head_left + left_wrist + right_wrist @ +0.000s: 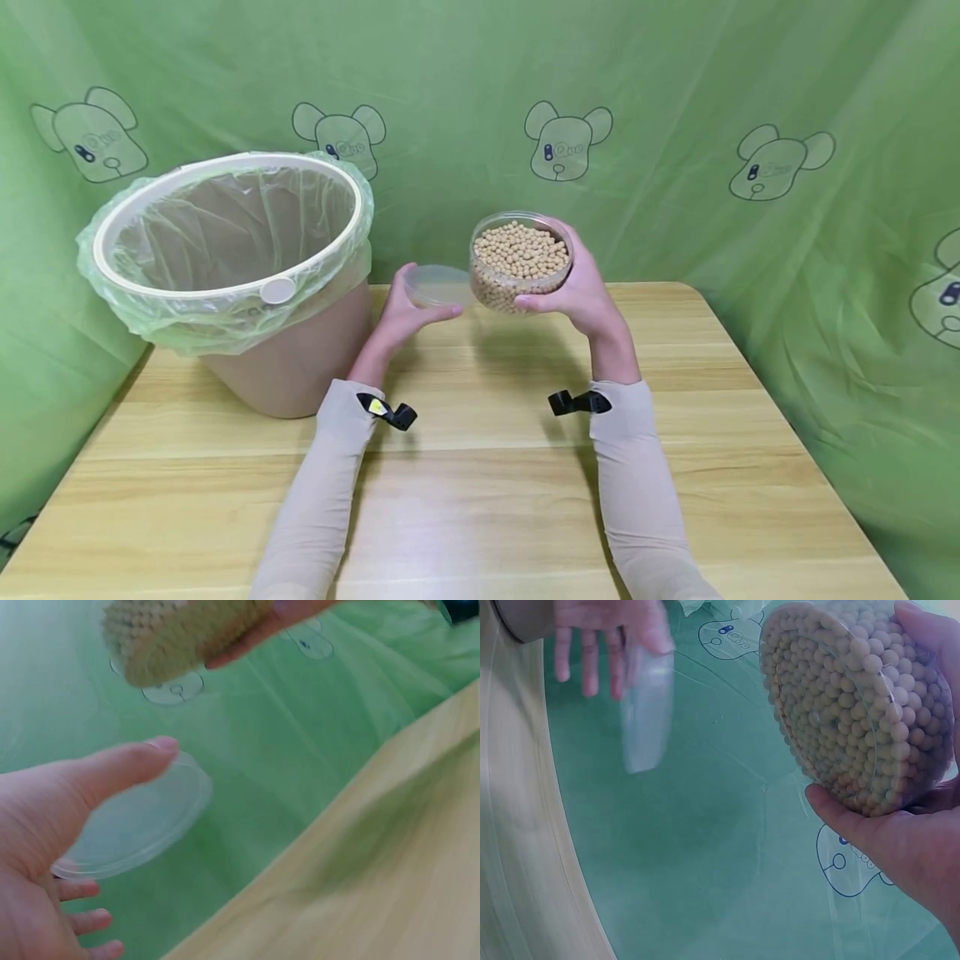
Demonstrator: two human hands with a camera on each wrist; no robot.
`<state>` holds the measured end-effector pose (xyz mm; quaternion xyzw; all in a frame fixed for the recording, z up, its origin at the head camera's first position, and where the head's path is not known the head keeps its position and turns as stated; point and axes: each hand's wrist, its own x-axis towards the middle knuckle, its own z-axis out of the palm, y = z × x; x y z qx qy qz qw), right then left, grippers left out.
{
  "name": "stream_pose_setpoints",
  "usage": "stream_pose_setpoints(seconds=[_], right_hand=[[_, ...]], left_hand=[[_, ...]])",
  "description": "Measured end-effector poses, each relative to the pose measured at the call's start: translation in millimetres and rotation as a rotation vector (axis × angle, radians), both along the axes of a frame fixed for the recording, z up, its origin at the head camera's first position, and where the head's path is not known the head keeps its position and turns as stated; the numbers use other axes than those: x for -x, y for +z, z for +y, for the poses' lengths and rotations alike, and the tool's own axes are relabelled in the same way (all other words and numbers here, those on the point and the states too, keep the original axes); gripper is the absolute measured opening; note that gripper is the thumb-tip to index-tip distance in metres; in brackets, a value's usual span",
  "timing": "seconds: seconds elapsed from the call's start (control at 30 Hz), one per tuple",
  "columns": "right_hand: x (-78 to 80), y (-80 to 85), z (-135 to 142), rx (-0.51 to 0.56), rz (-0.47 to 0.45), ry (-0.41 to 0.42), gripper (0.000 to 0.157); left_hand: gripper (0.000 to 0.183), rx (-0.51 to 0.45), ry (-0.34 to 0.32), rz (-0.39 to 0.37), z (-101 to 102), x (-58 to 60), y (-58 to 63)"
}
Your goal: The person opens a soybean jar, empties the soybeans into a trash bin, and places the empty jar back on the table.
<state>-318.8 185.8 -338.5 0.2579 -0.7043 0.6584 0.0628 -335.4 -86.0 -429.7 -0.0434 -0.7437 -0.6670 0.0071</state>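
A clear round tub (pixel 495 292) full of small beige balls (pixel 521 250) is held up above the table by my right hand (pixel 581 287). Thumb and fingers curve round its side, as the right wrist view also shows for the tub (pixel 855 705). To its left, my left hand (pixel 405 308) holds a clear round lid (pixel 441 286) by its edge, between thumb and index finger. In the left wrist view the lid (pixel 142 821) is off the tub, and the other left fingers (pixel 91 921) stick out beneath it. The tub's top is uncovered.
A pinkish-brown bin (pixel 300 358) with a white rim ring and a pale green liner bag (pixel 202 325) stands at the left of the wooden table (pixel 480 500). A green curtain (pixel 450 67) printed with bear heads hangs behind the table and along its sides.
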Motion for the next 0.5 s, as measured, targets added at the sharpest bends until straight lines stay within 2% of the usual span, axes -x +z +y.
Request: stream_pose_setpoints(seconds=[0.17, 0.3, 0.5], right_hand=[[0.6, -0.8, -1, -0.011, -0.003, 0.001, 0.108], [1.1, -2.3, -2, -0.026, -0.007, -0.001, 0.109], [2.1, -3.5, -4, -0.049, -0.008, -0.003, 0.108]], left_hand=[[0.122, 0.097, -0.069, -0.021, -2, 2.1, -11.9], [0.124, 0.183, -0.094, -0.031, -4, 3.9, -19.2], [0.126, 0.205, -0.107, -0.054, -5, 4.4, -24.8]])
